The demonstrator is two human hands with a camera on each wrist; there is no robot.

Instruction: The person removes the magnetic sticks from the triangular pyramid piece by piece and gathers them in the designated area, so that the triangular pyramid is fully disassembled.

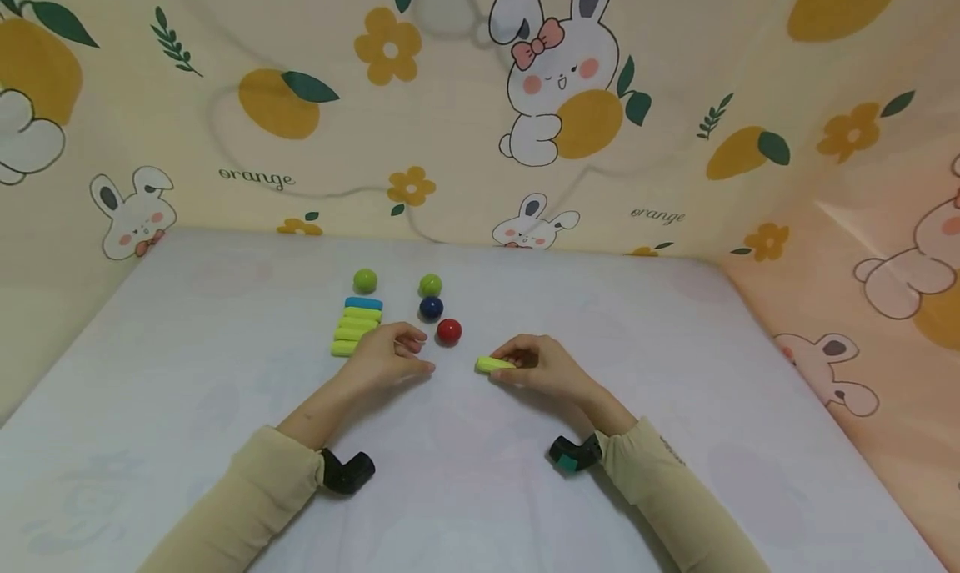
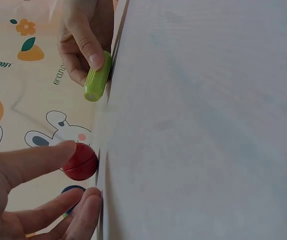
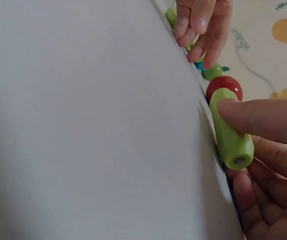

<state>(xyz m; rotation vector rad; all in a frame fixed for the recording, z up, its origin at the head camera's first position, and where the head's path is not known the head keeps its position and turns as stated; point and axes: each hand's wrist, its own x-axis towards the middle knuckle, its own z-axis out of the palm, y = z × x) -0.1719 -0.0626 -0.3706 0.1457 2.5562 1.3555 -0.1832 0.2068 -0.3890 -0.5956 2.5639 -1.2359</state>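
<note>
My right hand (image 1: pixel 546 369) pinches a short lime-green ribbed stick (image 1: pixel 486 364) between thumb and fingers, just above or on the table. In the right wrist view a round grey inset shows in the end of this lime-green stick (image 3: pixel 228 142). My left hand (image 1: pixel 385 358) holds nothing; its fingers are loosely bent, with the thumb apart. Between the two hands, a little farther back, lies a red ball (image 1: pixel 449 332). Behind it are a dark blue ball (image 1: pixel 431 309) and a green ball (image 1: pixel 431 285).
Left of my left hand, several lime-green sticks (image 1: pixel 347 335) lie in a row, partly hidden by that hand. A blue stick (image 1: pixel 363 304) tops the row, with another green ball (image 1: pixel 365 280) behind it. A patterned cloth (image 1: pixel 450 139) rises behind the white table (image 1: pixel 465 490).
</note>
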